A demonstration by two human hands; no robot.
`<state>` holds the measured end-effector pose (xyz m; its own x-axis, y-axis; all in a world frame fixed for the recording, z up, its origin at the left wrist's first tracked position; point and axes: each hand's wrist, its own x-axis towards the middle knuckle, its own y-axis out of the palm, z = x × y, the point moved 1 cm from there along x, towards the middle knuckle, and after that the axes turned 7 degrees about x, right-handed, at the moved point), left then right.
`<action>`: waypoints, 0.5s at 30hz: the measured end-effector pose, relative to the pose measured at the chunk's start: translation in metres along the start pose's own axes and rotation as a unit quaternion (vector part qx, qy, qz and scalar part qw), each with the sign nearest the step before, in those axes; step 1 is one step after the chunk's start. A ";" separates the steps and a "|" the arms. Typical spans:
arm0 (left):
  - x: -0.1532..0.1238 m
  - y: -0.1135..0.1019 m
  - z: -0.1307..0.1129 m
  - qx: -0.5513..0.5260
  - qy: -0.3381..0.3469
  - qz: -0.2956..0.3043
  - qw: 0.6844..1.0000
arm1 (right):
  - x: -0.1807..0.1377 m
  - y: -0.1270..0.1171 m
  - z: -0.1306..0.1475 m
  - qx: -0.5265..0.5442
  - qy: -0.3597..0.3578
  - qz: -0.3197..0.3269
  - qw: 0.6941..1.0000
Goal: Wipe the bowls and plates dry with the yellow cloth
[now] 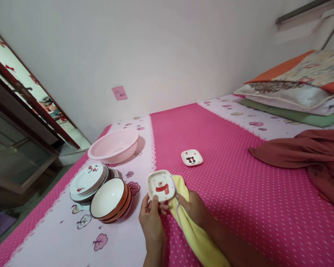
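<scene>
My left hand [153, 215] grips the lower left edge of a small square dish [160, 184] with a bear in a red scarf on it. The dish is tilted up toward me. At its right side, my right hand [193, 207] is closed on a yellow cloth [186, 226], which presses against the dish's edge and trails down toward me. Some fingers of both hands are hidden behind the dish and cloth. A second small dish [192, 157] with a black and red cat picture lies on the pink bedspread [225, 178], beyond my hands.
To the left stand stacked bowls [110, 198], a pile of plates [87, 180] and a pink basin [114, 146]. A reddish-brown cloth [303, 152] lies at right, near piled pillows [297, 87]. The white wall [167, 55] bounds the bed's far side.
</scene>
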<state>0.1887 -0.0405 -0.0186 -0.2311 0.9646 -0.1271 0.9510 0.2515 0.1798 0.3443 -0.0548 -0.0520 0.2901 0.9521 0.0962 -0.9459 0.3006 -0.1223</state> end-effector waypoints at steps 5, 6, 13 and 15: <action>-0.003 0.004 0.002 -0.011 -0.003 0.017 1.000 | 0.013 -0.009 -0.009 0.096 0.037 -0.102 0.989; -0.003 0.004 0.002 -0.012 -0.007 0.019 1.000 | 0.015 -0.009 -0.010 0.110 0.039 -0.097 0.988; -0.005 0.006 0.002 -0.012 -0.003 0.028 1.000 | 0.006 0.000 -0.001 0.075 -0.018 0.018 0.997; -0.006 0.006 0.001 -0.013 -0.006 0.028 1.000 | 0.001 0.002 0.005 0.023 -0.048 0.037 0.998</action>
<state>0.1964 -0.0452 -0.0181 -0.1751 0.9762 -0.1278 0.9566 0.1994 0.2126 0.3417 -0.0534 -0.0471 0.2066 0.9610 0.1836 -0.9704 0.2253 -0.0875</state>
